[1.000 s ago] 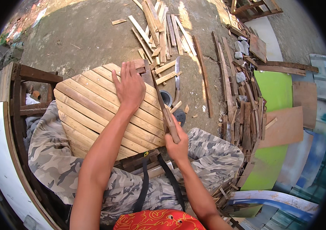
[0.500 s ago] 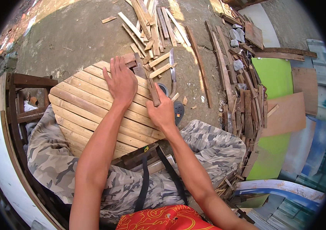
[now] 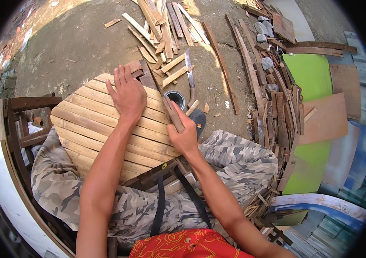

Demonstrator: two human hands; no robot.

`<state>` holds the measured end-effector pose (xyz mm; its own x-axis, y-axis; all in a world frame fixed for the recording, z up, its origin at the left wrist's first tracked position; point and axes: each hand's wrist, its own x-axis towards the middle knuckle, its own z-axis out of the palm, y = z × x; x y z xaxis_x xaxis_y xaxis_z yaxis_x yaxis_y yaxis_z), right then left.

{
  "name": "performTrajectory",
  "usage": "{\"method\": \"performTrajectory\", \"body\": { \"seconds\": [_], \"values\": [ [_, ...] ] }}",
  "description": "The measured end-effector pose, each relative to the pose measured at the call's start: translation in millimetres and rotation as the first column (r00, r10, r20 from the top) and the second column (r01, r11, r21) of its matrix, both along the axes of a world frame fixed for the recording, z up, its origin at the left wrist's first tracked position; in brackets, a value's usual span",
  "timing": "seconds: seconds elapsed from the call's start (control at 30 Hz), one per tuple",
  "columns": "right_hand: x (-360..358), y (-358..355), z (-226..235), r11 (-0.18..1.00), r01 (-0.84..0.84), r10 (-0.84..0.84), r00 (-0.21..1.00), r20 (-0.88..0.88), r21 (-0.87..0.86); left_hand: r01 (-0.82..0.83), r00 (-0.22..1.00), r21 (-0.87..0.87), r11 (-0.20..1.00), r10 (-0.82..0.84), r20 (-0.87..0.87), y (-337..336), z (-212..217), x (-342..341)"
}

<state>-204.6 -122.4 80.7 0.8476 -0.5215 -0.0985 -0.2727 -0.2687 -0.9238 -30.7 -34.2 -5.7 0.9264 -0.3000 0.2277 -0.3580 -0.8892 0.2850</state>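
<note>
Slats of pale wood make up the round slatted panel (image 3: pixel 101 129) resting across your lap, left of centre. Your left hand (image 3: pixel 127 95) lies flat on its far part, fingers spread and pressed to the slats, gripping nothing. Just right of it, your right hand (image 3: pixel 183 136) is clamped around the wooden handle of a long blade (image 3: pixel 159 94) whose dark edge runs along the panel's right rim toward the far side. Farther right on the ground lie a small dark tin (image 3: pixel 176 99), a curved knife (image 3: pixel 189 77) and a heap of scrap wood strips (image 3: pixel 273 99).
</note>
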Motion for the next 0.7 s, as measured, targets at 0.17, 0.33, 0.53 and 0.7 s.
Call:
{"method": "performTrajectory", "body": {
  "seconds": [0.17,0.33,0.53,0.7],
  "values": [
    [-32,8,-29,0.994,-0.025,0.026,1.000,0.013,-0.102,-0.022,0.999,-0.036,0.999,0.023,0.025,-1,1,4],
    [-187,29,109,0.996,0.005,0.023,0.945,-0.326,0.085,-0.032,0.999,-0.040,0.999,0.032,-0.004,-1,-5,-1],
    [-90,5,83,0.997,0.039,-0.022,0.976,-0.217,0.071,-0.007,0.999,0.001,1.000,0.007,0.040,-1,-6,-4],
    [-19,-1,-37,0.999,0.022,-0.022,1.000,0.013,-0.041,-0.028,0.999,-0.024,0.999,0.028,0.026,1,0,-3]
  ]
}}
